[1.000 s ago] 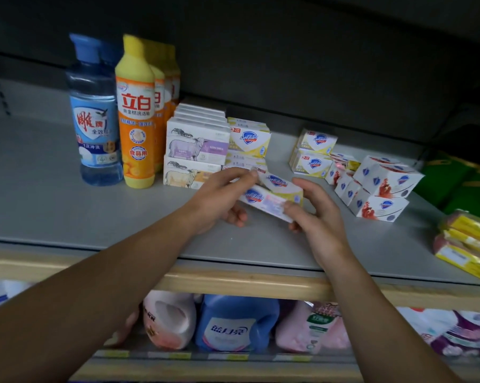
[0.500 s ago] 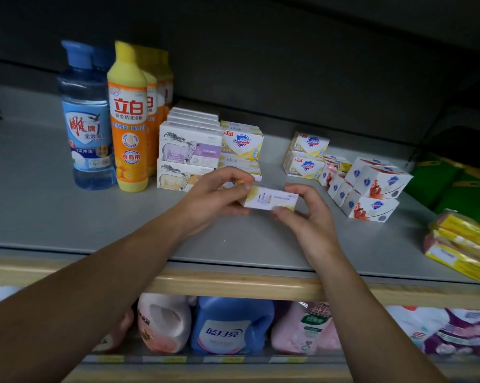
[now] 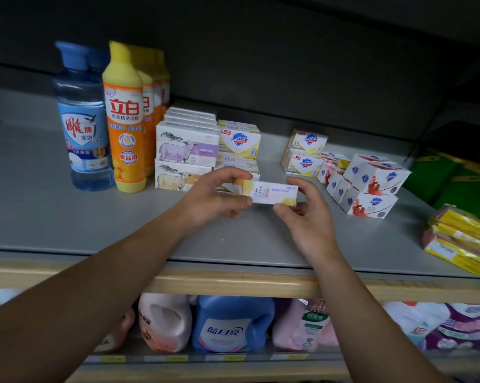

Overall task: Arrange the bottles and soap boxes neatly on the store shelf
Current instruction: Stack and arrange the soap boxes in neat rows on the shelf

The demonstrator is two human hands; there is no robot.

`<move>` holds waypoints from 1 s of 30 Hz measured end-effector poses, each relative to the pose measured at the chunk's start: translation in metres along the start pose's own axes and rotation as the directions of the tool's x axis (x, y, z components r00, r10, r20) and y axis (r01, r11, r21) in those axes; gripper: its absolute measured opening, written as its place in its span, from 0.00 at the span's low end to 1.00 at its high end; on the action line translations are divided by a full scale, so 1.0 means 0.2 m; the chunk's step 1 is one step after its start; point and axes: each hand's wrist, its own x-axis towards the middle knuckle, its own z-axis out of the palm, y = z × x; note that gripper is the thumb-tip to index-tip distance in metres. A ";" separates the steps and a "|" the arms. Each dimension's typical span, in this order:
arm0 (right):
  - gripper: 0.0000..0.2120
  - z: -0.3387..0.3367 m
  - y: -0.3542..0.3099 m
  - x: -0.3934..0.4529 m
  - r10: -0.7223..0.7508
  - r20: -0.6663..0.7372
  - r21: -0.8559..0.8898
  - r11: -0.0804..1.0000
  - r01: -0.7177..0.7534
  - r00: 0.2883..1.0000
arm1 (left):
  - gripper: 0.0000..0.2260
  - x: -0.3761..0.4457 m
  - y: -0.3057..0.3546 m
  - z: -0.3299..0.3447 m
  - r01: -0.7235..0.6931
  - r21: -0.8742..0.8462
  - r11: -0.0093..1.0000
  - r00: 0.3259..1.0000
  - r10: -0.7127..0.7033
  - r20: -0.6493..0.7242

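A white and yellow soap box (image 3: 272, 192) is held above the grey shelf (image 3: 54, 217), its long side toward me. My left hand (image 3: 214, 197) pinches its left end and my right hand (image 3: 305, 214) pinches its right end. Just behind it stands a stack of yellow Safeguard boxes (image 3: 240, 140), next to stacked sheep-print soap boxes (image 3: 187, 150). At the left stand a blue bottle (image 3: 81, 125) and a row of yellow bottles (image 3: 125, 125). To the right lie two more yellow Safeguard boxes (image 3: 305, 153) and a loose heap of white and red soap boxes (image 3: 368, 186).
Yellow wrapped packs (image 3: 462, 239) lie at the shelf's right edge, with green packs (image 3: 454, 181) behind them. A wooden lip (image 3: 233, 283) runs along the shelf front. Below it, detergent jugs (image 3: 230, 324) and pink refill bags fill the lower shelf.
The soap box has been turned from a tilt to level, its long side facing me, and both hands have shifted slightly toward the Safeguard stack.
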 end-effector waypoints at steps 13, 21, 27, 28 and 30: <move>0.21 0.02 0.03 0.03 0.080 -0.047 -0.178 0.980 -0.087 0.996 | 0.14 0.01 -0.06 0.02 -0.059 0.502 0.863 0.973 0.163 -0.165; 0.27 0.05 -0.01 0.01 -0.132 0.071 -0.499 0.854 0.150 0.989 | 0.20 -0.05 0.02 -0.04 -0.115 0.797 0.593 0.985 0.170 0.016; 0.24 0.04 -0.04 0.06 -0.142 0.281 -0.640 0.709 0.296 0.949 | 0.22 -0.14 0.00 -0.23 -0.042 0.962 0.268 0.998 -0.036 0.053; 0.24 0.03 -0.05 0.08 -0.122 0.301 -0.644 0.706 0.296 0.946 | 0.24 -0.16 -0.01 -0.23 -0.036 0.963 0.268 0.998 -0.047 0.050; 0.23 0.02 -0.06 0.13 -0.110 0.322 -0.648 0.698 0.304 0.940 | 0.32 -0.17 -0.01 -0.23 -0.043 0.959 0.280 0.998 -0.029 0.053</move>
